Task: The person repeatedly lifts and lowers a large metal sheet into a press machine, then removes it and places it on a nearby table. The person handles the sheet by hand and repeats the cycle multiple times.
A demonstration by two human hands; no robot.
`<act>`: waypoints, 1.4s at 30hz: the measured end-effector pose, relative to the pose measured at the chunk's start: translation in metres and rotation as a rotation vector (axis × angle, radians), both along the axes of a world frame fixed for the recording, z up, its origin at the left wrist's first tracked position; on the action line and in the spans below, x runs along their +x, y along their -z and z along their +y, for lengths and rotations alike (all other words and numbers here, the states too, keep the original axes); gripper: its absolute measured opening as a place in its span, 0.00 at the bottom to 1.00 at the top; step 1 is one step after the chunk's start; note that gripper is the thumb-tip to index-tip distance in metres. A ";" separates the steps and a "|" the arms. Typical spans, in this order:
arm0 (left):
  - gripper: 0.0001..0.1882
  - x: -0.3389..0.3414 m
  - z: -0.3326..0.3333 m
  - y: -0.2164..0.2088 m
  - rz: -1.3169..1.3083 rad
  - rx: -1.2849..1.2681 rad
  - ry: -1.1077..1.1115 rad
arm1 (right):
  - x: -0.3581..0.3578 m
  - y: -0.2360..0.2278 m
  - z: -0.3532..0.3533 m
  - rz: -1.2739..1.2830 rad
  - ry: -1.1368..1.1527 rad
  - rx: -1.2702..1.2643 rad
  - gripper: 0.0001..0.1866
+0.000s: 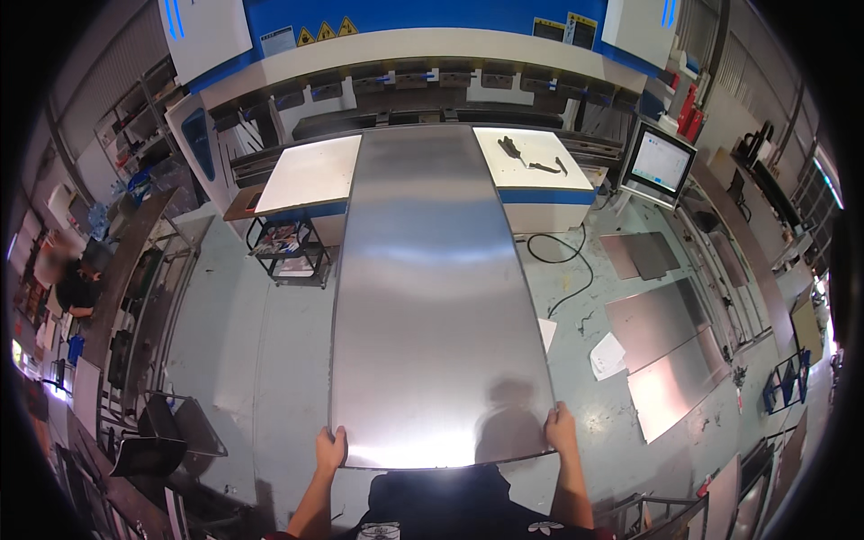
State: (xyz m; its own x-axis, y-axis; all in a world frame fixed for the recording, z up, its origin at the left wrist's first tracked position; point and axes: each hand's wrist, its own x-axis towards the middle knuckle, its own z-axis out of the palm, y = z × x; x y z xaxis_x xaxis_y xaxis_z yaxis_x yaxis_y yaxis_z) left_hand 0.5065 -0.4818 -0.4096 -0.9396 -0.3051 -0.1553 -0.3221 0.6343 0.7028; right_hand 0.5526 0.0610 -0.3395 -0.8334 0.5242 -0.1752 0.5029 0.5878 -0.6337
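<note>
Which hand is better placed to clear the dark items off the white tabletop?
Likely the right hand: it holds the metal sheet on the same side as the dark items. The left hand grips the opposite edge.

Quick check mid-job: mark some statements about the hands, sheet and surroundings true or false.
1. The left hand and right hand hold the metal sheet close to its near corners. True.
2. The right hand grips the sheet's left edge. False: it grips the right edge.
3. A monitor stands right of the held sheet. True.
4. Nothing lies on the right white tabletop. False: dark objects lie on that tabletop.
5. The held sheet is the only one in view. False: loose sheets lie on the floor to its right.
</note>
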 end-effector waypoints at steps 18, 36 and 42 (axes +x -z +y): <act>0.23 -0.032 -0.021 0.014 0.126 0.133 -0.060 | -0.034 0.046 -0.010 0.228 -0.091 -0.069 0.29; 0.21 -0.034 -0.014 0.005 0.116 0.123 -0.039 | -0.047 0.042 0.004 0.230 -0.089 -0.220 0.31; 0.23 -0.030 -0.017 0.010 0.107 0.146 -0.051 | -0.045 0.048 0.002 0.166 -0.064 -0.198 0.29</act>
